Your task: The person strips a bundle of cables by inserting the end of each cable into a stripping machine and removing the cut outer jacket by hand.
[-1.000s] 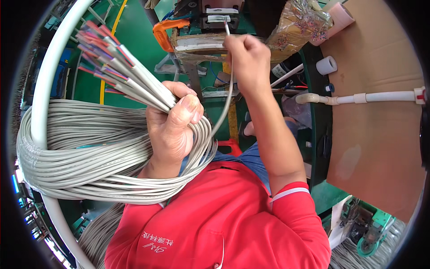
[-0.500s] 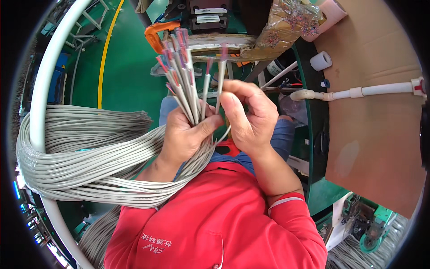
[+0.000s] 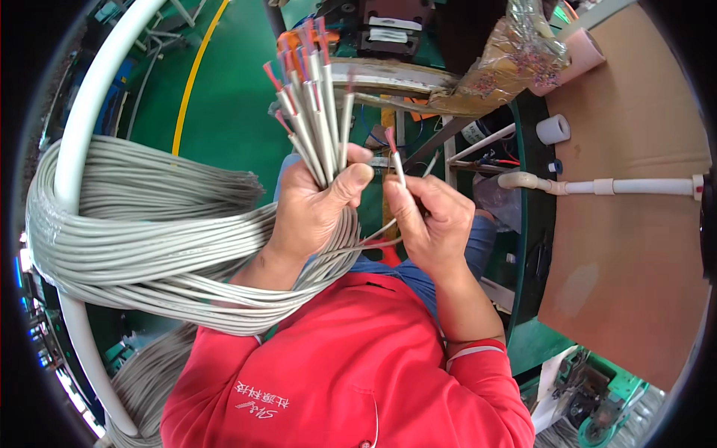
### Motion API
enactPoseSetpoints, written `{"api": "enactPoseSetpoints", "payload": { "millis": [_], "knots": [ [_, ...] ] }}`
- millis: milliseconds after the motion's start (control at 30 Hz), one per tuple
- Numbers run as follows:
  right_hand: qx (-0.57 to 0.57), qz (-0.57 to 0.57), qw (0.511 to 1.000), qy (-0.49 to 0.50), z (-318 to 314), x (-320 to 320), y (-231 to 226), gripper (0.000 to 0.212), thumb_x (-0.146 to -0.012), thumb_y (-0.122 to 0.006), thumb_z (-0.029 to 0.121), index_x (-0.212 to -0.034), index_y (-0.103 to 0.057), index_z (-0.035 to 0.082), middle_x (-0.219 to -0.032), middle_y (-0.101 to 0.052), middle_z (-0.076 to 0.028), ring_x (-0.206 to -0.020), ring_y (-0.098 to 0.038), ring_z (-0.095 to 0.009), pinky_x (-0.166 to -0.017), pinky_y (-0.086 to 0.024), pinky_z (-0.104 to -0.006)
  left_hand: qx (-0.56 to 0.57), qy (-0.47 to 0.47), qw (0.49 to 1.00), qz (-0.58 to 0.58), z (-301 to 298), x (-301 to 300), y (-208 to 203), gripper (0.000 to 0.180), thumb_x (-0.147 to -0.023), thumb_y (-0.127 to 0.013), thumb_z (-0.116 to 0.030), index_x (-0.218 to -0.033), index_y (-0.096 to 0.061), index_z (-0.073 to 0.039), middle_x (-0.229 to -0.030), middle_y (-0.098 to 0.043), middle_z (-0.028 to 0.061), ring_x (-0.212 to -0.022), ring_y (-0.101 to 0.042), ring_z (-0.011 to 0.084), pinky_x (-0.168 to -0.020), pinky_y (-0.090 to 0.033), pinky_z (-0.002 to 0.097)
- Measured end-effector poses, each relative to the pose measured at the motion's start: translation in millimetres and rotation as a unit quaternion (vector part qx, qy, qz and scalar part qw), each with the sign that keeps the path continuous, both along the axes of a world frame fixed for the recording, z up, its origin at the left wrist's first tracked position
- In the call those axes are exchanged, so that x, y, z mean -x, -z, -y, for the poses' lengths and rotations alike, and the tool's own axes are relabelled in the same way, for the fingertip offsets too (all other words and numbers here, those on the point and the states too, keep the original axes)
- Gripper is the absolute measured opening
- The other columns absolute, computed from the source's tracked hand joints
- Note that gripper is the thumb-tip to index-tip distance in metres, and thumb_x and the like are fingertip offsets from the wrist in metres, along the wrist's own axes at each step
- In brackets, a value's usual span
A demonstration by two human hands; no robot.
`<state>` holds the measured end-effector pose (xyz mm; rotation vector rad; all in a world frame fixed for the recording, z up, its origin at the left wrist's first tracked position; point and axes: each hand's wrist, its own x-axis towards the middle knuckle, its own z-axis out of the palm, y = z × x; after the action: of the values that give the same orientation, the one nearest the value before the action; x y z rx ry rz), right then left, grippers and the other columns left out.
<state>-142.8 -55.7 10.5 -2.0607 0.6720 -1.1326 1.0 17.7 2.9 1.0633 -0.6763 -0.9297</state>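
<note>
Basically, the bunch of cable ends [image 3: 317,119] is the landmark: a fan of grey-white cables, points upward, with red, pink and bluish wire cores showing at the tips. The left hand [image 3: 314,205] is wrapped around its base, thumb pressed across toward the right side. Just right of the bunch, the right hand [image 3: 437,224] pinches a single cable [image 3: 399,168] between thumb and forefinger, its reddish cores sticking out above the grip. A thin grey end [image 3: 432,163] shows to the right of that cable, past the knuckles; whether it is held too, I cannot tell.

Below the bunch, the long grey cables [image 3: 157,239] curve across the left forearm and sweep left, bent around a white post [image 3: 73,172], with clear film over them at the bend. A red shirt [image 3: 343,358] and blue jeans [image 3: 478,246] are lower down from the bunch. Above and behind it are an orange object [image 3: 328,40], partly hidden, and a dark machine [image 3: 388,52]. Well to the right of the bunch, a white roll [image 3: 553,129] and a white pipe [image 3: 635,187] lie on a brown surface [image 3: 620,261].
</note>
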Motion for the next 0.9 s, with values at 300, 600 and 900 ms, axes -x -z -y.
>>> {"api": "enactPoseSetpoints", "payload": {
  "millis": [300,600,900],
  "knots": [
    [-0.028,-0.055,0.995,-0.084,-7,11,-3,0.008,-0.079,-0.072,0.004,-0.086,-0.068,0.001,-0.059,-0.057,-0.008,-0.047,-0.054,-0.019,-0.044,-0.041,-0.0292,-0.011,0.046,0.998,-0.033,-5,1,-9,0.012,-0.086,-0.068,-0.009,-0.091,-0.063,0.001,-0.070,-0.054,0.0007,-0.059,-0.045,0.0065,-0.054,-0.036,0.0219],
    [-0.109,-0.005,0.986,-0.127,-9,9,-2,0.005,-0.081,-0.069,0.005,-0.079,-0.067,0.000,-0.063,-0.061,-0.009,-0.052,-0.057,-0.017,-0.048,-0.043,-0.0276,0.040,0.072,0.976,-0.199,-2,3,-7,0.005,-0.084,-0.068,-0.003,-0.088,-0.065,-0.001,-0.072,-0.059,0.0017,-0.060,-0.049,0.0056,-0.055,-0.039,0.0191],
    [-0.199,0.046,0.974,-0.098,-8,-8,-1,0.016,-0.086,-0.065,0.008,-0.073,-0.065,0.000,-0.061,-0.061,-0.008,-0.053,-0.056,-0.014,-0.050,-0.043,-0.0271,-0.001,0.022,0.983,-0.182,4,4,-11,0.014,-0.085,-0.071,-0.012,-0.093,-0.068,-0.001,-0.072,-0.061,0.0010,-0.058,-0.049,0.0048,-0.054,-0.039,0.0188]
  ]
}}
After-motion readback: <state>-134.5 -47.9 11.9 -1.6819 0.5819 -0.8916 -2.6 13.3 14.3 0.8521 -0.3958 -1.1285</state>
